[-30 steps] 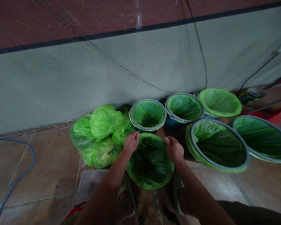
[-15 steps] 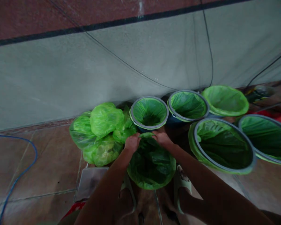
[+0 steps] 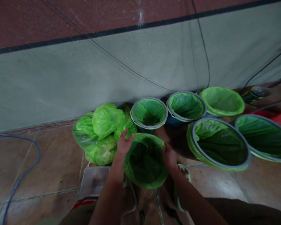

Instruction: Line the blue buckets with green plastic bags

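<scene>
A bin lined with a green bin liner [image 3: 146,179] stands between my feet, the liner folded outward over its rim and its inside dark. My left hand [image 3: 124,145] is at the liner's left edge, thumb and fingers apart. On the opposite side my right hand [image 3: 170,156] has its fingers closed on the liner at the rim. Just behind stands a lined bin with a grey ring [image 3: 150,127] around its top. Several knotted-looking green plastic bags [image 3: 107,120] are heaped left of it, close to my left hand.
More lined bins stand to the right: one with a grey ring [image 3: 170,106], a ringless one [image 3: 221,114] and a large ringed one [image 3: 234,167]. A clear plastic container [image 3: 95,179] sits near my left forearm. A blue hose [image 3: 20,179] curves across the tiles, and the wall [image 3: 61,81] runs behind.
My hands have moved apart from the liner's far edge to its left and right sides. The left fingers have spread, and the liner's far edge now lies wider over the rim.
</scene>
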Motion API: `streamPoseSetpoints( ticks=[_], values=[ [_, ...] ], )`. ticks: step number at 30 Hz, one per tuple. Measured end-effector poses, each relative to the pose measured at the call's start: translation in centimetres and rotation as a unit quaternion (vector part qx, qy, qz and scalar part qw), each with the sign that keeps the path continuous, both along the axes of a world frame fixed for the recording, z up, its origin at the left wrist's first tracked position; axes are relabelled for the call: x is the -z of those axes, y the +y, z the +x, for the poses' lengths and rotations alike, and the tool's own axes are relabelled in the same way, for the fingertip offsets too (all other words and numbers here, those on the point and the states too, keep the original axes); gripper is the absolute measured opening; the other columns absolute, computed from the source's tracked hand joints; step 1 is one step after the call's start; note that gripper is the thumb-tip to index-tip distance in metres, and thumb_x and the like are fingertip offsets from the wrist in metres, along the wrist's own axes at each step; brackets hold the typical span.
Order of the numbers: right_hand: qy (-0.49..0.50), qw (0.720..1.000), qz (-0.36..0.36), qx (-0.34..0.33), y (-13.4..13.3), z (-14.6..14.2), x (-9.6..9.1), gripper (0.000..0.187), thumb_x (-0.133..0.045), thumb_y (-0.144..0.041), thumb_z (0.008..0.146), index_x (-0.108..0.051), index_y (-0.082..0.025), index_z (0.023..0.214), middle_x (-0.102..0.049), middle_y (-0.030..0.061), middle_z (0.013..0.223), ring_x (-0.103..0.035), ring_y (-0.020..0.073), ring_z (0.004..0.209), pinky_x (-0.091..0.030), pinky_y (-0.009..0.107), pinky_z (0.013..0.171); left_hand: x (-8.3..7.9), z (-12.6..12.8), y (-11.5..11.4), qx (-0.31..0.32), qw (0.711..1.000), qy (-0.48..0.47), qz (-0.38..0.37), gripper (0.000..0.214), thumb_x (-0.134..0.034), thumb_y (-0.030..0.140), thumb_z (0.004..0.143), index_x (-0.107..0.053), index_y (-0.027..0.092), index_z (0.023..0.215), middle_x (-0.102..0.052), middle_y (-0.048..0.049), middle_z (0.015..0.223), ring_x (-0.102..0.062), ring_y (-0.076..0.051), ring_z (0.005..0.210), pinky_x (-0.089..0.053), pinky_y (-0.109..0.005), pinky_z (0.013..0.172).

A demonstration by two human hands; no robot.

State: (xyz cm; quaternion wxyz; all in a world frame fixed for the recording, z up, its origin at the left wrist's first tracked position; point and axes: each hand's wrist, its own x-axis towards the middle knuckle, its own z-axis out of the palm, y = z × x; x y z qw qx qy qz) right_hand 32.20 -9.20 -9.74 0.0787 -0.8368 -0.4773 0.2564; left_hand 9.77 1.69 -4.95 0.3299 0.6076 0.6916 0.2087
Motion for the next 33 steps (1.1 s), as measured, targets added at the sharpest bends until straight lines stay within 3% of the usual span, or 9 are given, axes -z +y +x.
streamPoseSetpoints(
  ticks=[3,6,8,11,15,18,25,33],
  values=[
    [0.023,0.997,0.057,0.049,-2.5,-0.7,0.1,0.057,-0.039,-0.042,0.098,-0.045,-0.004,0.14,-0.067,0.0231,0.12,-0.067,0.03,0.104,-0.05,0.037,0.087,0.6,-1.0,-0.3,-0.043,0.999,-0.004,-0.016,0.039,-0.046,0.03,0.097,-0.06,0.013,0.129,-0.068,-0.0146,0.128,-0.065,-0.021,0.116,-0.05,-0.035,0.102],
    [0.001,0.991,0.132,0.038,-1.8,-0.1,-0.4,0.061,-0.043,-0.047,0.096,-0.044,-0.005,0.141,-0.061,0.0233,0.131,-0.06,0.0315,0.116,-0.048,0.041,0.095,1.1,-0.9,-0.3,-0.019,0.999,0.028,0.001,0.033,-0.046,0.028,0.097,-0.066,0.017,0.121,-0.069,-0.0104,0.127,-0.065,-0.021,0.117,-0.048,-0.035,0.104],
    [-0.006,0.985,0.172,-0.013,0.6,0.4,-1.0,0.051,-0.04,-0.041,0.098,-0.052,-0.008,0.135,-0.063,0.0203,0.129,-0.058,0.0296,0.119,-0.045,0.041,0.101,1.3,-0.4,-0.1,0.008,0.999,0.042,0.008,0.031,-0.048,0.027,0.097,-0.069,0.019,0.118,-0.07,-0.0078,0.127,-0.064,-0.02,0.118,-0.047,-0.034,0.105],
    [0.016,0.968,0.196,-0.153,5.0,0.3,-2.0,0.04,-0.041,-0.032,0.099,-0.06,-0.012,0.128,-0.066,0.0159,0.126,-0.059,0.0255,0.118,-0.041,0.039,0.107,1.9,0.3,0.3,0.042,0.998,0.035,-0.019,0.031,-0.048,0.028,0.097,-0.072,0.019,0.115,-0.073,-0.0064,0.119,-0.068,-0.019,0.111,-0.05,-0.033,0.102],
    [0.051,0.93,0.167,-0.324,8.8,-1.3,-2.4,0.036,-0.045,-0.024,0.098,-0.061,-0.015,0.13,-0.066,0.0118,0.129,-0.058,0.021,0.122,-0.04,0.034,0.109,2.8,0.5,0.1,0.069,0.996,0.018,-0.05,0.029,-0.05,0.028,0.097,-0.074,0.02,0.11,-0.077,-0.0055,0.109,-0.071,-0.018,0.101,-0.054,-0.032,0.095],
    [0.061,0.915,0.118,-0.382,9.4,-2.1,-1.9,0.035,-0.046,-0.02,0.098,-0.061,-0.016,0.129,-0.066,0.0108,0.128,-0.06,0.0198,0.12,-0.042,0.031,0.104,3.4,0.3,-0.6,0.09,0.995,0.029,-0.033,0.026,-0.054,0.026,0.095,-0.074,0.02,0.111,-0.077,-0.0052,0.11,-0.071,-0.017,0.101,-0.053,-0.029,0.096],
    [0.054,0.912,0.036,-0.404,10.0,-1.5,-1.0,0.025,-0.046,-0.023,0.099,-0.065,-0.019,0.114,-0.071,0.0088,0.114,-0.065,0.02,0.108,-0.045,0.026,0.089,3.9,0.0,-2.2,0.127,0.98,0.15,-0.007,0.029,-0.059,0.026,0.092,-0.068,0.022,0.119,-0.074,-0.0068,0.118,-0.069,-0.021,0.108,-0.049,-0.031,0.099],
    [0.017,0.931,-0.015,-0.364,9.6,-0.8,-0.6,0.023,-0.046,-0.03,0.1,-0.062,-0.017,0.108,-0.073,0.0111,0.102,-0.069,0.022,0.1,-0.046,0.026,0.08,3.5,0.3,-3.4,0.099,0.964,0.243,-0.045,0.027,-0.052,0.027,0.094,-0.063,0.018,0.118,-0.074,-0.0125,0.107,-0.07,-0.024,0.102,-0.05,-0.031,0.089]
  ],
)
